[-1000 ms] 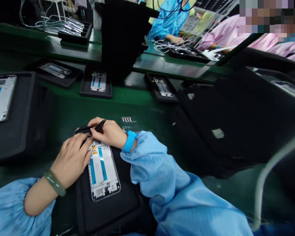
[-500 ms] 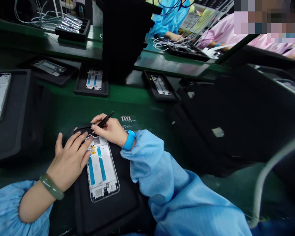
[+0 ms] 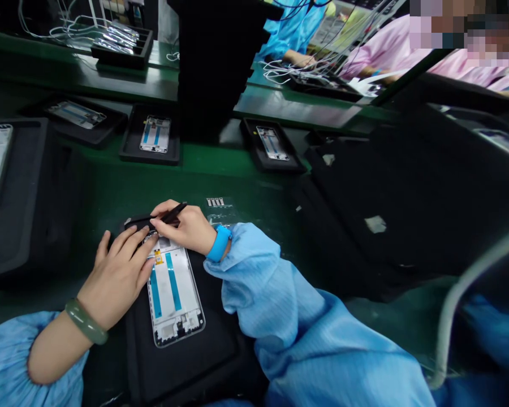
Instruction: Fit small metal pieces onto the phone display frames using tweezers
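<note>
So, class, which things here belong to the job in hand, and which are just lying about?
Job in hand: left hand, right hand, black tweezers, white phone frame, clear sheet of small parts.
Lying about: farther phone frame, black tray, white cables.

A phone frame (image 3: 173,299) lies on a mat (image 3: 161,373), tray (image 3: 150,159) behind

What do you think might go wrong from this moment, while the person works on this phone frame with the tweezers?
The black tweezers in the right hand are very close to the top of the white phone frame, so a slip might scratch it. The left hand is bare and touches the frame, so it might leave marks or shift the frame on the black mat.
</note>
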`<state>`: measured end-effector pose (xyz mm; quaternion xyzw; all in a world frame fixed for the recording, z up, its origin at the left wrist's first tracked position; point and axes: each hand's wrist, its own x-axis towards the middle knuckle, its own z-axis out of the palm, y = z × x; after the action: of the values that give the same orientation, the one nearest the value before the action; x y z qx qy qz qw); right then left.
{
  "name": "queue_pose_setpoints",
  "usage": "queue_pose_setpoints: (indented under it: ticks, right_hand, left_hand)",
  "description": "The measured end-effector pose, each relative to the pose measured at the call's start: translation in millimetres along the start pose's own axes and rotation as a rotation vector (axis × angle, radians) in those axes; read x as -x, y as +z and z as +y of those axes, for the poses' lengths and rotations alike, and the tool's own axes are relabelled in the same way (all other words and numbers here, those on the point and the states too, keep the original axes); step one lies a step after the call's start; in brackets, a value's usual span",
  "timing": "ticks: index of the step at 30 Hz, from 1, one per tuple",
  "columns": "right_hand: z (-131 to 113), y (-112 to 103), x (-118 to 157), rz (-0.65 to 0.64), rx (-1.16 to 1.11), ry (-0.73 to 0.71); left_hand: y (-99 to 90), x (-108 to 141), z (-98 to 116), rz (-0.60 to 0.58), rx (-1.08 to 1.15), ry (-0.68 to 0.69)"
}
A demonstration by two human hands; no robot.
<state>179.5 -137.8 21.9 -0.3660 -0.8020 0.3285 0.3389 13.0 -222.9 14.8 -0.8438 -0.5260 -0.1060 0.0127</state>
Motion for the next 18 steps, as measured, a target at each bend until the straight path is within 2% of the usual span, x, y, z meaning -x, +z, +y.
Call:
queue_pose_setpoints:
  ticks: [5,18]
  right_hand:
    - [-1.5,-2.3,-2.1,0.008,-0.028,0.068]
    - [0.9,0.1,-2.3,0.01,-0.018,0.028]
  left_hand:
    - [-0.3,-0.1,0.4,-0.004,-0.009,-0.007]
    - [0.6,1.4,0.1,-0.007,-0.026,0.005]
